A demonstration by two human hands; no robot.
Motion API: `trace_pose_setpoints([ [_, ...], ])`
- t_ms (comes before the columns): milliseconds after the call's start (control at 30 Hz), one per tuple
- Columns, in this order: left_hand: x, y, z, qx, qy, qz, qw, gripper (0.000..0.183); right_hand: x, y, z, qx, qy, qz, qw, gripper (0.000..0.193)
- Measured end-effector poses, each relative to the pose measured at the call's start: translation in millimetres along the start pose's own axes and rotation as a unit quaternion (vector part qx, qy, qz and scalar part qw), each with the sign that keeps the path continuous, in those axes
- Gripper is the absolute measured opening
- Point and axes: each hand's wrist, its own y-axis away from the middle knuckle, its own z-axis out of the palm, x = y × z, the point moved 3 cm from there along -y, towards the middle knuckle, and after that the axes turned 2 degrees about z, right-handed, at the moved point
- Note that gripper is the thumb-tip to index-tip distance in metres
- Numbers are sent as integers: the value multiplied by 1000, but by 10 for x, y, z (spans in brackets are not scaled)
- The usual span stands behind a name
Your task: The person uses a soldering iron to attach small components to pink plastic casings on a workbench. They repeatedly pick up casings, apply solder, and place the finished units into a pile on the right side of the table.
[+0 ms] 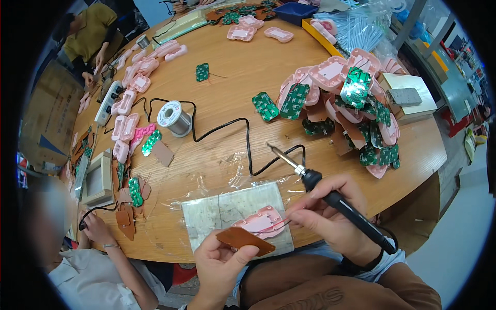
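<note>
My left hand (222,266) grips a brown circuit board (244,241) by its near edge, tilted over a pink plastic shell (268,219). Thin wires run from the shell toward my right hand (338,219), whose thumb and fingertips are pressed together at the wire ends. That same hand holds a black soldering iron (313,179), its metal tip pointing up and left, away from the shell. The shell lies on a pale, stained work pad (201,209) with clear tape around it. Whatever the far side of the brown board carries is hidden.
On the right, green circuit boards (295,101) and pink shells are heaped beside a wooden box (405,88). A solder spool (174,119) stands mid-table, with the iron's black cord (222,124) snaking past it. A co-worker's hand (98,230) is at left; another person sits far left.
</note>
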Motion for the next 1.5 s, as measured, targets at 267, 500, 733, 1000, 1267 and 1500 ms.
trace_pose_setpoints([
  [267, 335, -69, 252, -100, -144, 82, 981, 44, 51, 72, -28, -51, 98, -94, 989, 28],
  [500, 244, -104, 377, -36, -369, 78, 925, 13, -11, 72, 24, -111, 288, -188, 933, 38],
  [733, 77, -36, 234, 54, -434, 104, 893, 7, -80, 104, -188, -89, 303, -221, 923, 48],
  [1000, -288, -150, 270, 64, -491, 150, 856, 13, -84, 417, -569, -57, 268, -186, 944, 35],
  [1267, -270, -177, 259, 49, -500, 116, 857, 12, -1, 341, -451, -155, 306, -153, 927, 27],
  [1500, -259, -189, 259, 44, -495, 102, 862, 11, -23, 247, -383, -216, 326, -159, 906, 23],
])
